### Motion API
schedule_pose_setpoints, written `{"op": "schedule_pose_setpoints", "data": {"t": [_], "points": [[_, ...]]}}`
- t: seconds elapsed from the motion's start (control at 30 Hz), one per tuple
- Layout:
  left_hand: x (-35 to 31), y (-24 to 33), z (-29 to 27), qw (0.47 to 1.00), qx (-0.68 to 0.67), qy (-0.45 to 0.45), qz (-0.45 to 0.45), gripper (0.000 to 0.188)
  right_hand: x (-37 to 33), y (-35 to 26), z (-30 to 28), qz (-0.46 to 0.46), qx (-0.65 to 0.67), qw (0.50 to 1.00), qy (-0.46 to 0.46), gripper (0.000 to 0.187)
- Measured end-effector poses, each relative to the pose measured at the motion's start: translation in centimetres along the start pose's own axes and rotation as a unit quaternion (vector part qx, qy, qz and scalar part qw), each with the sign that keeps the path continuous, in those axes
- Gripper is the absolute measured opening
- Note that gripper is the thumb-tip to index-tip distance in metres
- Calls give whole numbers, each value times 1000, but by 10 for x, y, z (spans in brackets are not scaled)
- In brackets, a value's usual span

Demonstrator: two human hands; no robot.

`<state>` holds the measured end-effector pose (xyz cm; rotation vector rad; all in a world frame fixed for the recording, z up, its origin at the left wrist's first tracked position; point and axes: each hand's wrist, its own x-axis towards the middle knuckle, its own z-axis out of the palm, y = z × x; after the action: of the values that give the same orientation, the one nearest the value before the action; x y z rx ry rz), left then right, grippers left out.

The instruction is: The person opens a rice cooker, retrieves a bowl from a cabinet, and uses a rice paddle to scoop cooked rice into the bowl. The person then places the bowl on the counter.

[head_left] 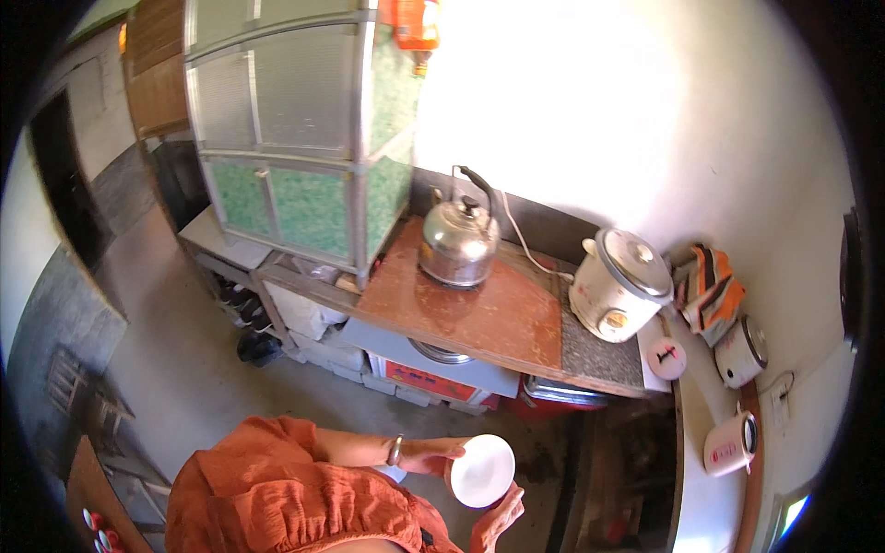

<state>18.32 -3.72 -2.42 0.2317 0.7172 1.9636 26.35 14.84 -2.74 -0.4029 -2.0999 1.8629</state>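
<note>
My left hand point(431, 454), with a metal bracelet at the wrist, grips a round white bowl point(483, 471) by its left side, the thumb at the rim. The bowl faces up toward me, and its inside looks plain white. My right hand point(498, 523) is at the bowl's lower right edge, its fingers closed against it; part of their grip is hidden under the bowl. Below my left wrist, a pale bluish-white thing point(394, 473) shows in part, too covered to name.
Beyond the bowl, a counter with a reddish-brown board point(433, 313) carries a metal kettle point(458, 241) and a white rice cooker point(619, 284). A pink-white round lid point(666, 358), a striped cloth point(708, 293) and a pink canister point(730, 444) lie rightward. A green-panelled cabinet point(304, 214) stands left.
</note>
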Motion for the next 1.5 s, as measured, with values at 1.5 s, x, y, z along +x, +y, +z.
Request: {"op": "schedule_pose_setpoints", "data": {"t": [1.5], "points": [[-324,82,-118,840,-103,250,471,84,363,-575,506,-506,208,820,-171,69]]}}
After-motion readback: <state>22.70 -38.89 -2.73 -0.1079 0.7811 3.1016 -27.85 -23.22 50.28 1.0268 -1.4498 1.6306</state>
